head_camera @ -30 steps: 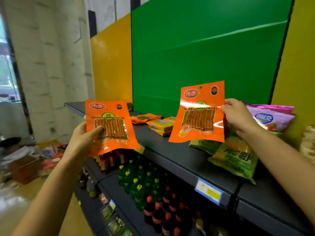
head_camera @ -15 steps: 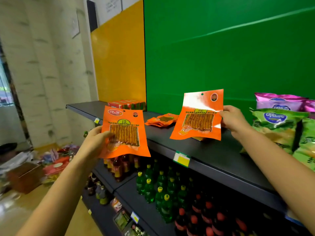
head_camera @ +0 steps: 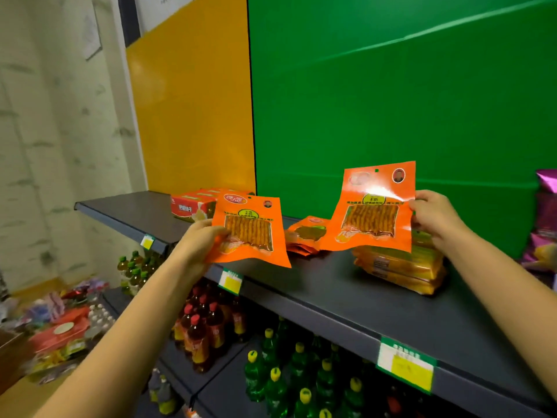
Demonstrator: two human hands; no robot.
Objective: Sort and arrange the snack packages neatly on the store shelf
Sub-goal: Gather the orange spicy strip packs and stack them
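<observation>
Above the shelf (head_camera: 346, 285), left hand (head_camera: 197, 245) and right hand (head_camera: 434, 217) each pinch a light, floppy, slick orange pouch (head_camera: 250, 232) by its side edge, likely the best hold.

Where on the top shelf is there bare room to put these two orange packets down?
Bare shelf runs along the front edge, between the loose orange pile and the yellow stack, and left of the red boxes. Crowded at the right, by the purple bags.

Your left hand (head_camera: 197, 247) and right hand (head_camera: 434, 217) each hold an orange packet (head_camera: 248, 232) (head_camera: 373, 208) above the shelf's (head_camera: 346, 285) front edge.
</observation>
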